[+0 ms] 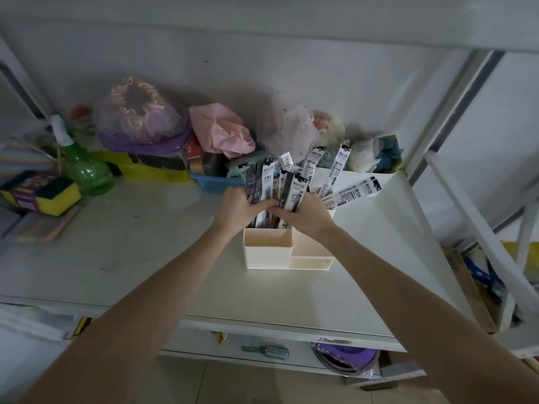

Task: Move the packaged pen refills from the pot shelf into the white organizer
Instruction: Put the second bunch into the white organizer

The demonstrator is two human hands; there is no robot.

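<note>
A white organizer (268, 253) with several compartments stands on the white shelf (145, 258). Several packaged pen refills (291, 182), black and white strips with printed labels, stand fanned out in its back compartment. My left hand (237, 209) grips the left side of the bunch. My right hand (306, 215) grips the right side, and the two hands meet over the back compartment. The front left compartment shows nothing inside. A few refills lean to the right over a white box (370, 177) behind the organizer.
A green spray bottle (84, 167) and a yellow sponge pack (40, 195) sit at the left. A blue basket (217, 182), pink paper and plastic bags crowd the back. A diagonal white frame bar (472, 225) runs at the right. A hairbrush (271, 351) lies on the lower shelf.
</note>
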